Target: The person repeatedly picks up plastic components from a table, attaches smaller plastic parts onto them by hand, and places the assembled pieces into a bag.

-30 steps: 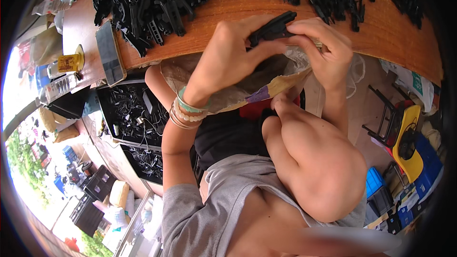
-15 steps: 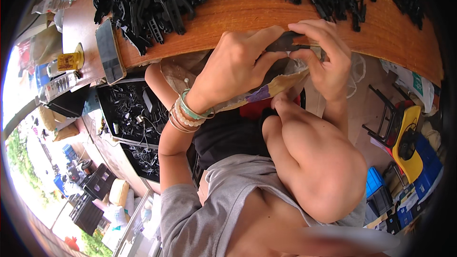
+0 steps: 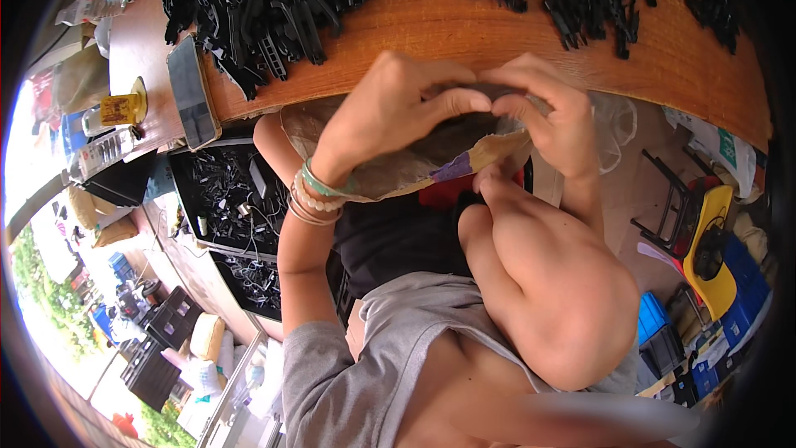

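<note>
My left hand (image 3: 402, 108), with beads and bangles at its wrist, is closed with thumb and fingers on one end of a dark, flat plastic part (image 3: 499, 89). My right hand (image 3: 551, 116) pinches the other end, and the thumbs almost meet in front of it. Most of the part is hidden by the fingers, so its exact kind does not show. Just below both hands, between the table edge and my lap, a brown bag (image 3: 489, 152) with a purple patch hangs with its mouth open.
Heaps of black plastic parts (image 3: 274, 8) lie along the back of the wooden table (image 3: 414, 33). A phone (image 3: 192, 91) rests at the left edge. Black trays of small parts (image 3: 224, 191) stand lower left. At the right is a yellow-backed chair (image 3: 711, 241).
Both hands have come down slightly toward the bag's mouth, still on the dark part. The fingers cover more of the part now.
</note>
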Demonstrator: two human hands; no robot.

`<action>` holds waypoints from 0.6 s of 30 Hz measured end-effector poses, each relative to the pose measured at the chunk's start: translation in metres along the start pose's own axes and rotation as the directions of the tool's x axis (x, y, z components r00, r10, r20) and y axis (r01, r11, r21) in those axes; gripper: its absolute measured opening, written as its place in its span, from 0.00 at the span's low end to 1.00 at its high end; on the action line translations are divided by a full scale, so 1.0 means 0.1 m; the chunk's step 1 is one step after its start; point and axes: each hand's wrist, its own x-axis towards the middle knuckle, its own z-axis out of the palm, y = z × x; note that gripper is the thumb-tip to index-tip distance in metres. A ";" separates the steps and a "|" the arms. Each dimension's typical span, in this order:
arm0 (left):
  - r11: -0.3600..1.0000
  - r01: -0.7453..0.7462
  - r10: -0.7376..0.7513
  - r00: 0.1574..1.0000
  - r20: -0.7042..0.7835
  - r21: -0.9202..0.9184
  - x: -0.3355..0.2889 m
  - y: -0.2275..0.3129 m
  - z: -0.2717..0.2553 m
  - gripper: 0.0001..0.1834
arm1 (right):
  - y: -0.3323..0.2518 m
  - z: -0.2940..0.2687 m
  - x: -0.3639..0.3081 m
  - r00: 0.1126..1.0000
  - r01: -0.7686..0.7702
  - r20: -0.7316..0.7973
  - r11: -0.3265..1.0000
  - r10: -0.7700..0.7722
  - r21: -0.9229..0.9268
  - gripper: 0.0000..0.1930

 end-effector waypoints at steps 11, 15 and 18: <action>0.703 0.090 0.323 0.844 -0.429 0.705 0.90 -0.38 -0.20 0.09 | 0.27 -0.21 0.10 0.850 -0.216 -0.480 0.685 -0.219 -0.696 0.06; 0.706 0.198 0.176 0.881 -0.439 0.680 0.76 -0.31 -0.15 0.05 | 0.34 -0.22 0.06 0.877 -0.234 -0.432 0.601 -0.208 -0.764 0.08; 0.711 0.095 0.284 0.867 -0.409 0.696 0.57 -0.22 -0.08 0.07 | 0.35 -0.22 0.05 0.890 -0.218 -0.408 0.597 -0.202 -0.772 0.08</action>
